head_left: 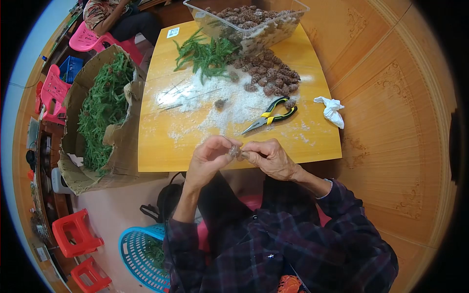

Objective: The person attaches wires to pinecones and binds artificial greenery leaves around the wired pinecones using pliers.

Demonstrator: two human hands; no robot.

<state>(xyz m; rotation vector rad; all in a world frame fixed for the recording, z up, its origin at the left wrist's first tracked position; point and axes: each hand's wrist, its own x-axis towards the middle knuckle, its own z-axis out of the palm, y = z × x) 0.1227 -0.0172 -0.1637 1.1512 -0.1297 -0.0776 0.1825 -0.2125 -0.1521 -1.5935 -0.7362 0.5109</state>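
Observation:
Above the table's front edge, my left hand [213, 155] pinches a small pine cone [234, 151] dusted with white. My right hand [268, 157] is closed at the cone's right side, its fingertips pressed together; what lies between them is too small to make out. Just beyond my hands, pliers [268, 116] with black and yellow handles rest on the yellow table [190, 156]. White flakes [220, 105] are scattered there, with one loose cone [220, 103] and thin wires [188, 99] among them. Farther back are a heap of cones [273, 75] and green sprigs [205, 53].
A clear bin [249, 30] of cones stands at the back. White tissue [332, 111] lies at the right edge. Left of the table is a cardboard box [119, 141] of greenery; a blue basket [129, 254] and red stools [75, 233] are below. Another person [105, 17] sits at upper left.

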